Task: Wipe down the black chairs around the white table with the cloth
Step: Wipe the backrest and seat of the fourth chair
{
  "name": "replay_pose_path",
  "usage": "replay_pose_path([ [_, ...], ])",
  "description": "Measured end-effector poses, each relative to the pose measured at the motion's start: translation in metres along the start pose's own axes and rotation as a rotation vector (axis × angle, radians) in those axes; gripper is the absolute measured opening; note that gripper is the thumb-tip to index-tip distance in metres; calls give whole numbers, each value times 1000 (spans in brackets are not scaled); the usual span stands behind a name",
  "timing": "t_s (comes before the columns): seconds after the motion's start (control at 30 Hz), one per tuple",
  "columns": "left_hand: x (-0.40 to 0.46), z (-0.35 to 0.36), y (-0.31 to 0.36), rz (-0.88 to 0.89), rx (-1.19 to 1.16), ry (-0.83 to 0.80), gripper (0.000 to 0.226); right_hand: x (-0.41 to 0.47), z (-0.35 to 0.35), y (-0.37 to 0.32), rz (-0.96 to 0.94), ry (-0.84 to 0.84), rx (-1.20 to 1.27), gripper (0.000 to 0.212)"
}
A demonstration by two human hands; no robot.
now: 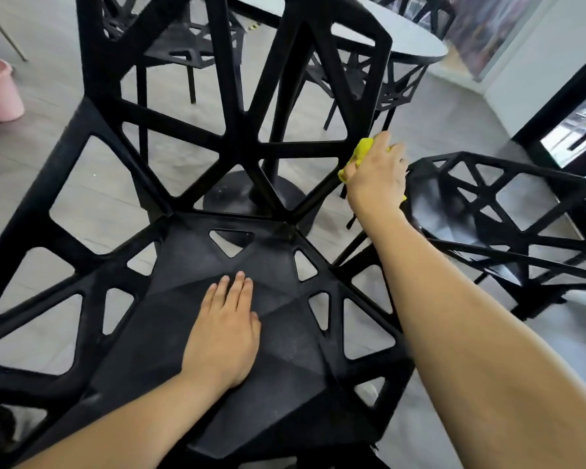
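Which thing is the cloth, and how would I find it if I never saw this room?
Start at the big black chair with triangle holes right in front of the person. Follow its frame to the right edge, where the right hand reaches out. The cloth is the small scrunched thing gripped in that hand, and it is the only bright yellow thing among all the black chairs.

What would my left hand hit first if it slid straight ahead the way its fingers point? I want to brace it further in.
Probably the triangular cutout in the seat ahead of the left hand, then the backrest; depth is uncertain.
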State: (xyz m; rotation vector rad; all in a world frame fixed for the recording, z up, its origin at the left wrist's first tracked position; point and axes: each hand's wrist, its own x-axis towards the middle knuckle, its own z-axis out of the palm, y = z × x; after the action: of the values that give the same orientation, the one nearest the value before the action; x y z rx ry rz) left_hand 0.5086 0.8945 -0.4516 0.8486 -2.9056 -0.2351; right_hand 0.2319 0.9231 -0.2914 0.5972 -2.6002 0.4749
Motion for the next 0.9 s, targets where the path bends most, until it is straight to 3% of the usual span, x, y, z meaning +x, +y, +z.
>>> replay_pose_path([
  [0.17, -2, -2, 1, -8, -18, -10, 67, -59, 1, 34, -150, 200, -172, 38],
  [0.27, -2, -4, 2, -12, -21, -8, 67, -47, -1, 29, -354, 424, -328, 34],
  [0.33, -2, -2, 1, 3, -9, -3, 67, -30, -2, 13, -449, 484, -279, 37],
  [0.43, -3, -2, 0, 7, -25, 0, 67, -21, 19, -5, -479, 354, -316, 35],
  [0.57, -3, -3, 2, 4, -24, -18, 66, -25, 33, -13, -386, 269, -404, 25],
  [0.63, -2, -4, 3, 3, -21, -19, 65, -34, 40, -13, -484, 207, -494, 24],
  [0.7, -3, -3, 2, 9, -18, -22, 65, -67, 61, -15, -680, -4, -529, 25],
  [0.77, -3, -4, 1, 4, -31, -14, 64, -106, 81, -25, -637, -286, -437, 18],
  [0.83, -2, -2, 3, 1, -39, 3, 62, -114, 90, -35, -542, -355, -338, 21],
  [0.9, 0, 0, 3, -3, -31, 24, 62, -106, 90, -36, -591, -337, -343, 28],
])
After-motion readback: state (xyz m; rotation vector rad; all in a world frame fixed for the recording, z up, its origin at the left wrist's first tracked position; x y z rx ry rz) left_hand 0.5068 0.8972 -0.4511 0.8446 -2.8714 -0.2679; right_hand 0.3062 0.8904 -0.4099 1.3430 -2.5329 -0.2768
